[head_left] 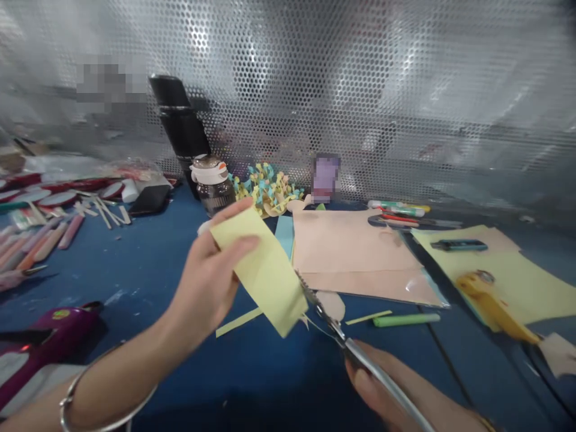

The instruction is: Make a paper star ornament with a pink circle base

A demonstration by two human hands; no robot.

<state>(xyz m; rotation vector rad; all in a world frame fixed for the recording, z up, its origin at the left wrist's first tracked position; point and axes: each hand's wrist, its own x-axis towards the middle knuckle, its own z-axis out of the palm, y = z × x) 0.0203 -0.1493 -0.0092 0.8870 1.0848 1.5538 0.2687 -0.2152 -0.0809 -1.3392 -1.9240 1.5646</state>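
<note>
Left hand [204, 285] pinched the pale yellow paper strip [265, 273] above the blue bench [148, 264]. Right hand [382, 384], at five o'clock, gripped the zigzag-bladed metal scissors [333, 327], blades biting the strip's lower edge. Only that bottom edge looked cut; the rest remained whole.

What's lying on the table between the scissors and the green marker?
In the head view, a thin yellow paper strip lies on the blue table between the scissors and the green marker; otherwise that stretch is bare.
</note>
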